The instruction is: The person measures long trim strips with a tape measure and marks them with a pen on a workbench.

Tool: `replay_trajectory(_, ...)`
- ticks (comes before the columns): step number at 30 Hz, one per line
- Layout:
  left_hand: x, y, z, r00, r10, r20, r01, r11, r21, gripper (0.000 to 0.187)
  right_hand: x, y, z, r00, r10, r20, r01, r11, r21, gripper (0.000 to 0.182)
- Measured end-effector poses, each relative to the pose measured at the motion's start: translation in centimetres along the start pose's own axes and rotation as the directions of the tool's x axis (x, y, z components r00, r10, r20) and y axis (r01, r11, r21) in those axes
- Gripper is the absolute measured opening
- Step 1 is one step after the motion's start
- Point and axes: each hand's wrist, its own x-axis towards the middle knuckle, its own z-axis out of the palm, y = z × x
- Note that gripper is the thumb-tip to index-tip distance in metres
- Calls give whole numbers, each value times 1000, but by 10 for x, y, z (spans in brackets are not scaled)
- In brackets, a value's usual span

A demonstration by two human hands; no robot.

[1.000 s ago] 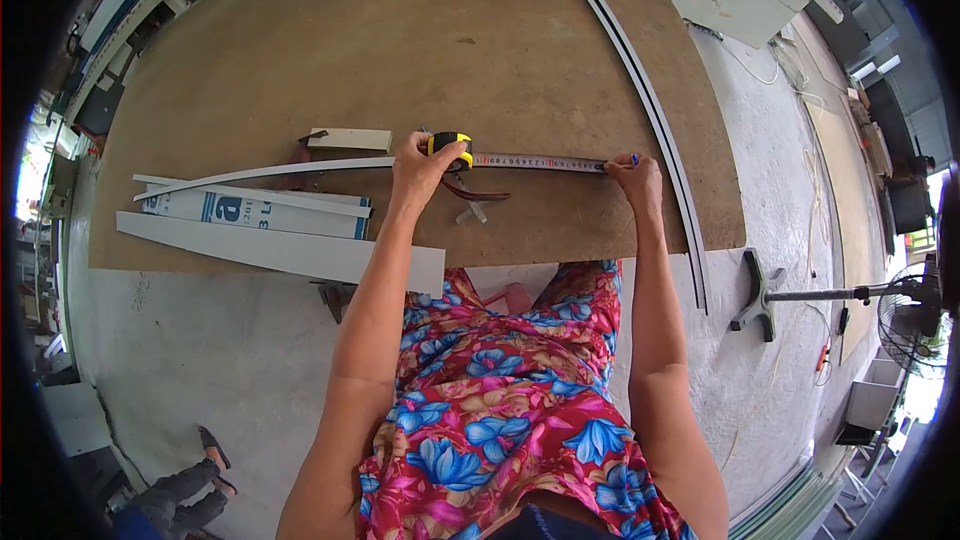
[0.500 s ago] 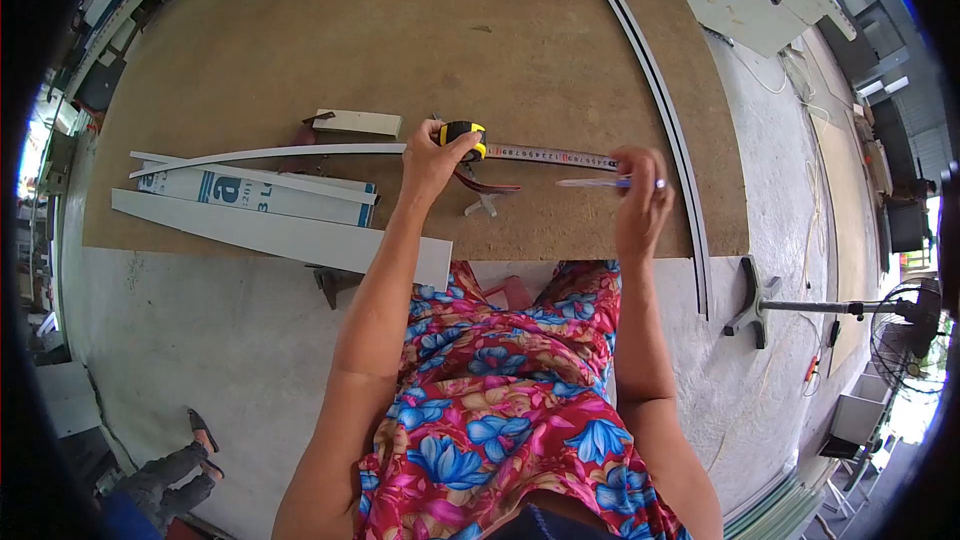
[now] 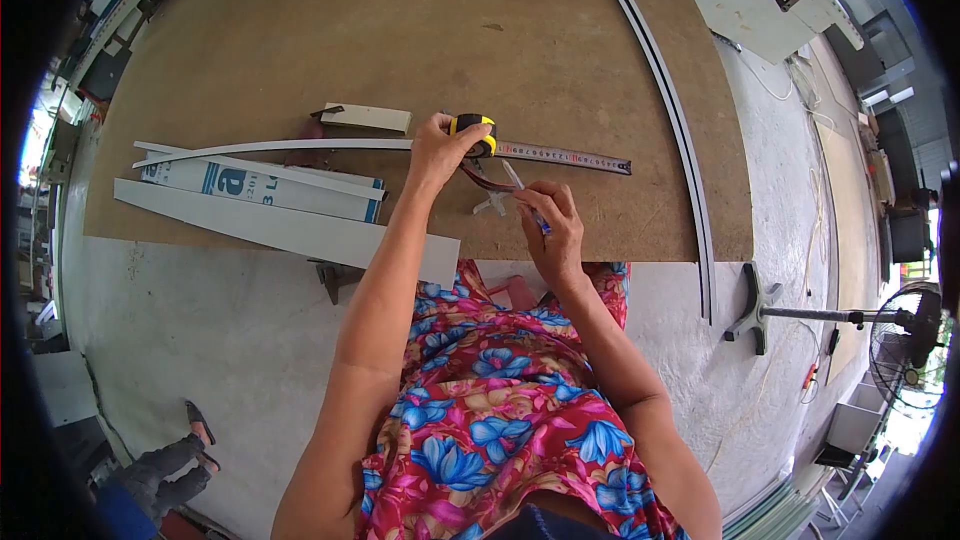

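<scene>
My left hand [image 3: 437, 152] is closed on a yellow and black tape measure [image 3: 473, 136], beside the end of a thin white strip [image 3: 310, 146]. From the case, the pulled-out blade [image 3: 570, 156] runs right along the brown board. My right hand [image 3: 554, 225] grips a slim pen [image 3: 513, 176], its tip pointing up and left just below the blade near the case. A dark reddish band [image 3: 485, 181] and a small pale clip-like piece [image 3: 491, 204] lie between the two hands.
Left on the board [image 3: 420, 30] lie a wide white panel [image 3: 270, 227], a blue-lettered strip [image 3: 270, 186] and a cream block [image 3: 368, 118]. A long black-and-white strip [image 3: 662, 85] crosses the right side. Beyond stands a fan [image 3: 905, 330]; a person's legs [image 3: 175, 470] show lower left.
My right hand with the pen has moved left from the blade's free end to near the tape case, uncovering that end. My left hand keeps its hold on the tape measure.
</scene>
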Motion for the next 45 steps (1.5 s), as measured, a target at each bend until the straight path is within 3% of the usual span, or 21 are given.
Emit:
replay_trajectory(15, -4, 8, 0, 1000, -25, 8, 25, 1000, -15, 56, -1, 9, 7, 1000, -3, 30, 3, 1000, -14, 26)
replay_trajectory(24, -5, 7, -1, 1000, -20, 18, 21, 998, -60, 52, -1, 7, 6, 1000, -13, 9, 13, 1000, 29, 24)
replay_trajectory(30, -6, 11, 0, 999, -37, 18, 38, 997, -69, 53, -5, -5, -1, 996, 81, -43, -75, 991, 113, 12)
replay_trajectory(33, -7, 4, -2, 998, -52, 24, 54, 995, -83, 53, 11, -2, -33, 953, -20, -301, 31, 999, 33, 4)
replay_trajectory(35, -8, 7, -1, 999, -43, 25, 45, 996, -72, 54, 23, 10, -62, 897, 20, -441, -19, 1000, 8, 7)
replay_trajectory(37, -9, 6, 0, 999, -23, 27, 26, 995, -96, 55, 29, 24, -92, 854, 140, -500, -178, 984, -27, 15)
replay_trajectory(41, -9, 3, 0, 1000, -7, 5, 7, 998, -64, 56, 35, 28, -112, 742, 383, -550, -220, 914, 339, 26)
replay_trajectory(45, -7, -2, 0, 999, 27, -22, -27, 1000, 9, 57, 27, 17, -89, 842, 408, -353, -248, 874, 419, 15)
